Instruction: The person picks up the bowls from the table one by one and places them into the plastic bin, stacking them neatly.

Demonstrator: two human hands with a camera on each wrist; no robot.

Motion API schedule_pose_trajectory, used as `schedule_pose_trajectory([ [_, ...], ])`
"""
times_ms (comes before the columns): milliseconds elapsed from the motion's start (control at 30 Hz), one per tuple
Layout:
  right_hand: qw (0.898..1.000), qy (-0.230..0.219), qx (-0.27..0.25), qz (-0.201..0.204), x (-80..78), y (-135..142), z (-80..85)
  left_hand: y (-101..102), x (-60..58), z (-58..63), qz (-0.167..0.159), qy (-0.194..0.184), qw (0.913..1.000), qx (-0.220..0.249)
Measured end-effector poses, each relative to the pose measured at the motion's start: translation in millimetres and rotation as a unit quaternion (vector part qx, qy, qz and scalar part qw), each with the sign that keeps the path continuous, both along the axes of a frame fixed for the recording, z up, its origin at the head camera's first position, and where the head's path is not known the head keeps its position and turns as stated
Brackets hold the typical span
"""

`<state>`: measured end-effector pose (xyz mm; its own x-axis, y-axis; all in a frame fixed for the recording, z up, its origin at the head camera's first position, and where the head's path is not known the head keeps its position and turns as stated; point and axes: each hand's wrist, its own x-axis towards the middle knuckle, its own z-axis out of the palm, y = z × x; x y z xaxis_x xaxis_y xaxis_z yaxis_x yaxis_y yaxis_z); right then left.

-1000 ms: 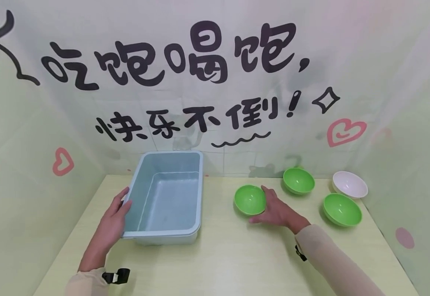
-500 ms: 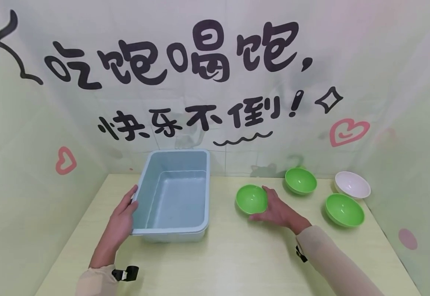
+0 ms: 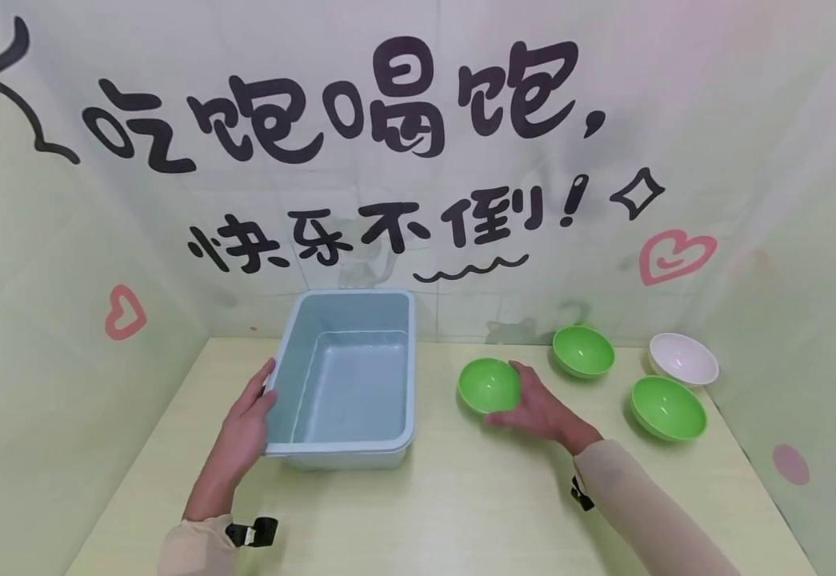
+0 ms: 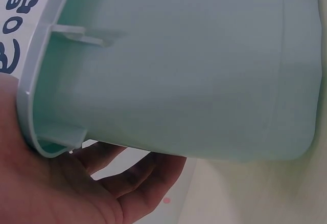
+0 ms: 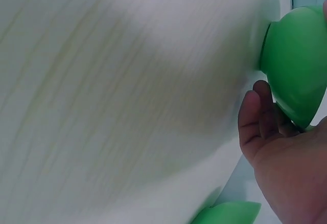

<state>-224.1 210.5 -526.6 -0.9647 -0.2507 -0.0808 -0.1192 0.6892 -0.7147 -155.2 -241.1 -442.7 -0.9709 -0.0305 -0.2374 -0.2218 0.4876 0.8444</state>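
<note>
My left hand [image 3: 241, 428] grips the light blue plastic basin [image 3: 412, 376] at its left side near the front corner, thumb over the rim. In the left wrist view, the fingers curl against the outside wall of the basin [image 4: 194, 81]. My right hand [image 3: 538, 406] grips a small green bowl [image 3: 488, 386] from its right side, with thumb at the front and fingers behind. The right wrist view shows that green bowl [image 5: 299, 60] with its base close over the tabletop and fingers [image 5: 250, 116] beside its wall. Nothing lies in the basin or the bowl.
Two more green bowls, one at the back [image 3: 583, 352] and one nearer [image 3: 668, 409], stand to the right on the pale wooden table [image 3: 446, 512]. A white bowl [image 3: 683, 359] is behind the nearer one. A printed curtain [image 3: 439, 184] rises along the back edge.
My left hand has shifted the basin to the right, toward the held bowl. My right hand and its green bowl have stayed almost in place.
</note>
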Motion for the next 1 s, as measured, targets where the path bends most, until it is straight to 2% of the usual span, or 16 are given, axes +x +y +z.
schedule_pose_trajectory([
  [333, 1.0, 0.004, -0.016, -0.021, -1.6, 5, 2.1, 1, 2.0, 2.3, 0.001, -0.008, 0.9999, 0.011],
  [600, 1.0, 0.017, -0.02, -0.015, -5.6, 6, 12.3, 4, 3.1, 2.6, 0.025, -0.02, 0.999, 0.03],
  [800, 0.999, 0.043, -0.029, -0.014, -8.8, 8, 21.6, 9, 2.8, 2.1, 0.022, -0.019, 0.9989, 0.037],
  [1000, 0.998, 0.049, -0.043, -0.011, -10.8, 9, 29.6, 17, 2.8, 3.5, 0.014, -0.013, 0.999, 0.041],
])
